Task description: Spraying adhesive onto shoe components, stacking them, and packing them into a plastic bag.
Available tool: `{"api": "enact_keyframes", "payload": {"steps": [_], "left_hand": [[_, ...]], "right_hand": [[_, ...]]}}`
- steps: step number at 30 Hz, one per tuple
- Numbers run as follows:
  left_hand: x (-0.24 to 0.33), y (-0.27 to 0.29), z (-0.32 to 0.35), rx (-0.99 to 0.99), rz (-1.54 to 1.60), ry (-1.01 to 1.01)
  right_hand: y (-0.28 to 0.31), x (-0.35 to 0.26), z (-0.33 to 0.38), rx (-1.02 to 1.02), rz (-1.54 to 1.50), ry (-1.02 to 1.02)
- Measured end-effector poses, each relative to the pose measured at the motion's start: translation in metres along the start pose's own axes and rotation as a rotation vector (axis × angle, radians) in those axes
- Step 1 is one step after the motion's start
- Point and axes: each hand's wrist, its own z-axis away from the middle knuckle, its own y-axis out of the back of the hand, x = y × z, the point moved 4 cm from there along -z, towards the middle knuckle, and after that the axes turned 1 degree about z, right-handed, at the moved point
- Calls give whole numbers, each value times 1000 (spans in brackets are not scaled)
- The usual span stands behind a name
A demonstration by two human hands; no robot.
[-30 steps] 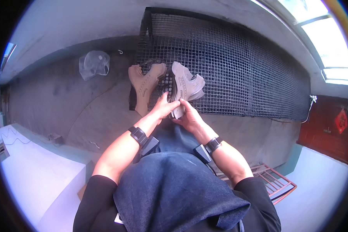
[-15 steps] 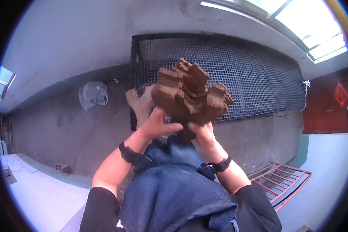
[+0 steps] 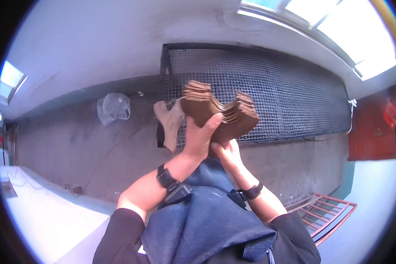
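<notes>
Head camera view: a thick stack of brown Y-shaped cut pieces [image 3: 241, 125] is held up by both hands above the near edge of a black mesh-topped table [image 3: 295, 97], toward the table's left end. The stack is gripped by the left hand [image 3: 199, 140] at its left side, with the thumb laid across toward the notch between the two arms. Its narrow lower end is grasped by the right hand [image 3: 229, 155], the thumb pressed near the stem (how the fingers behind are set cannot be told). The layers are fanned into steps along both arms.

At the table's near left corner, a tan Y-shaped piece [image 3: 170, 123] is laid with its stem reaching past the near edge. A clear plastic bag [image 3: 114, 108] is seen on the floor [image 3: 70, 145], beyond the table's left edge. A black band [image 3: 166, 177] is worn on the left wrist, over a dark blue apron [image 3: 207, 220].
</notes>
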Motion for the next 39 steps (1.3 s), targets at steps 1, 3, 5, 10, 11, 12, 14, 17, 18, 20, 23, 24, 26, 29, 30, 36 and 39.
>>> {"api": "enact_keyframes", "payload": {"steps": [1,3,5,10,11,12,14,17,18,20,23,24,26,29,30,36,39], "left_hand": [[-22,7,-5,9,-18,54],[-35,20,-11,-42,-129,84],[-48,45,-13,-77,-317,-7],[-29,160,23,164,-800,-159],[-30,190,33,250,-755,-59],[-34,225,48,359,-710,44],[-31,249,71,469,-642,221],[-42,267,92,488,-537,472],[-49,267,97,500,-435,606],[-64,263,95,438,-271,677],[-87,249,88,459,-113,621],[-93,246,85,476,-75,560],[-100,241,81,539,-50,517],[-98,236,78,596,-111,496],[-97,236,76,594,-109,493],[-75,233,73,469,-79,586],[-72,221,88,380,-164,565]], "right_hand": [[9,13,4,40,32,-42],[19,33,7,71,-22,-88],[24,52,-9,103,-51,-161],[59,131,-47,223,-270,-657],[67,151,-47,285,-350,-743],[62,150,-43,271,-344,-758],[57,137,-36,251,-333,-656],[53,99,-6,342,-166,-745],[58,95,9,399,-24,-764],[55,82,35,367,95,-721],[37,61,39,185,196,-671],[25,54,37,42,176,-667],[6,44,21,-54,234,-648],[-12,58,-1,-251,254,-658],[-16,67,-7,-252,257,-655],[-60,139,-31,-18,-241,-933],[-83,157,-45,27,-373,-860]]}}
